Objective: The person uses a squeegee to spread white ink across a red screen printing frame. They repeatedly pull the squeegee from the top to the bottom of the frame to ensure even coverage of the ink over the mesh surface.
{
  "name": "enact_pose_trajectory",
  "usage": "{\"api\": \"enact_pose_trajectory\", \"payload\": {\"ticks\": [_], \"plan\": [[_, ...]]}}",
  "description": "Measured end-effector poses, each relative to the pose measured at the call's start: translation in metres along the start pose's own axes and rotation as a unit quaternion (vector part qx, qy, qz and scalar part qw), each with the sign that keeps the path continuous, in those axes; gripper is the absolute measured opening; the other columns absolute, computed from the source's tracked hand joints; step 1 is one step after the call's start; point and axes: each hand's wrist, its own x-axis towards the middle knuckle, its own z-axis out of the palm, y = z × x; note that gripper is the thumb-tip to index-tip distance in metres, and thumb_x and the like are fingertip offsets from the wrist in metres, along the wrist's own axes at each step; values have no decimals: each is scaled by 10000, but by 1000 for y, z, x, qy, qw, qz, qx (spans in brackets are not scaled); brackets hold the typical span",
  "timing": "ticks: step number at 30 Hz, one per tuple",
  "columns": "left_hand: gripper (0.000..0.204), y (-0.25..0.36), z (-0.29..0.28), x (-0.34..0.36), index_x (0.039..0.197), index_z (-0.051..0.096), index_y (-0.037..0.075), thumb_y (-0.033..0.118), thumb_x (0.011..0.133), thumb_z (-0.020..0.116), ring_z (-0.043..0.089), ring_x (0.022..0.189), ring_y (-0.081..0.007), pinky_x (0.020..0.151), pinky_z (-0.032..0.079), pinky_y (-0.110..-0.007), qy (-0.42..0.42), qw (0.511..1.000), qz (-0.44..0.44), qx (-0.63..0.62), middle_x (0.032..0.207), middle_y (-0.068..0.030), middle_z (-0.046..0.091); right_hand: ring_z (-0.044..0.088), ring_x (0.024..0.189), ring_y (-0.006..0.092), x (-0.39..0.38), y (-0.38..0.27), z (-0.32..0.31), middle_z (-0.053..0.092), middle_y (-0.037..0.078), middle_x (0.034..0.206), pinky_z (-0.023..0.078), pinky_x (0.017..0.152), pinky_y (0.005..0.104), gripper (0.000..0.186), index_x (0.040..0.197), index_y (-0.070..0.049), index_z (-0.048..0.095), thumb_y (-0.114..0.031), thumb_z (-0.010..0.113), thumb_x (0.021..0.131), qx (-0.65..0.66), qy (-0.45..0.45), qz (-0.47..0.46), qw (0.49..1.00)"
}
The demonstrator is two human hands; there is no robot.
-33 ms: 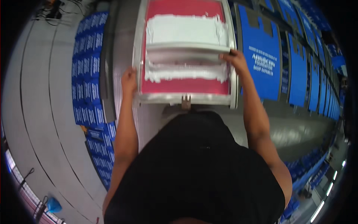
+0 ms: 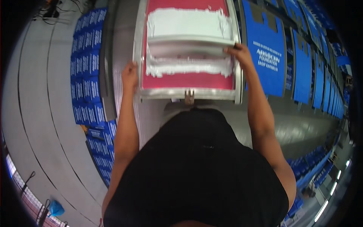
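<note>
A screen-printing frame [image 2: 237, 81] of pale metal holds a red screen [image 2: 170, 82] smeared with white ink [image 2: 187, 24] in two bands. A long pale squeegee [image 2: 181, 42] lies across the screen between them, and my right hand [image 2: 241, 53] is closed on its right end. My left hand [image 2: 130, 73] is curled on the frame's left edge. A metal clamp [image 2: 189, 97] sits at the middle of the frame's near edge, just beyond my black-clad torso.
Stacks of blue printed pieces [image 2: 87, 64] line the left, beside a pale surface [image 2: 38, 113] with dark lines. Blue boards [image 2: 264, 68] stand in a long row to the right along a grey metal table [image 2: 302, 125]. Cables [image 2: 53, 9] lie at the far left corner.
The frame, squeegee and both hands appear slightly higher in the picture, as do the surroundings to a lesser degree. My grips look the same.
</note>
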Motion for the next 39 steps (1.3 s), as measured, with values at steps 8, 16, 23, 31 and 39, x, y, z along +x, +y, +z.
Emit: {"api": "enact_pose_trajectory", "payload": {"ticks": [8, 16, 23, 31, 39], "plan": [[601, -16, -7, 25, 1339, 496, -30, 405, 939, 603, 601, 945, -175, 824, 477, -280, -53, 998, -13, -32, 1075, -160, 639, 627, 893, 158, 23, 25, 15, 698, 82, 945, 460, 853, 289, 433, 1087, 18, 675, -133, 819, 708, 10, -23, -8, 1000], [634, -26, -5, 36, 1327, 492, -58, 433, 937, 592, 612, 932, -189, 830, 479, -295, -50, 996, -8, -76, 1036, -173, 647, 632, 907, 160, 21, 31, 22, 693, 81, 980, 470, 864, 282, 454, 1100, 16, 676, -125, 823, 695, 36, -5, -10, 999], [622, -23, -1, 38, 1338, 487, -45, 432, 948, 569, 603, 983, -207, 870, 466, -304, -44, 997, 9, -57, 1091, -181, 637, 641, 889, 156, 20, 31, 21, 699, 89, 969, 480, 843, 274, 444, 1091, 21, 677, -126, 822, 698, 34, 6, -18, 999], [629, -16, -1, 39, 1344, 507, 16, 488, 931, 560, 586, 1121, -308, 964, 432, -345, -57, 992, 32, 110, 1221, -235, 599, 655, 881, 188, 9, 31, 9, 706, 126, 992, 493, 813, 325, 482, 1126, -27, 667, -183, 784, 685, -137, -55, -29, 989], [290, 122, 20, 13, 968, 669, 48, 162, 710, 738, 612, 946, -350, 813, 486, -411, -344, 763, 318, 445, 942, -165, 658, 638, 803, 349, -53, -14, 51, 650, 139, 749, 465, 856, 462, 181, 854, -74, 638, -37, 587, 683, -506, -60, -198, 838]]}}
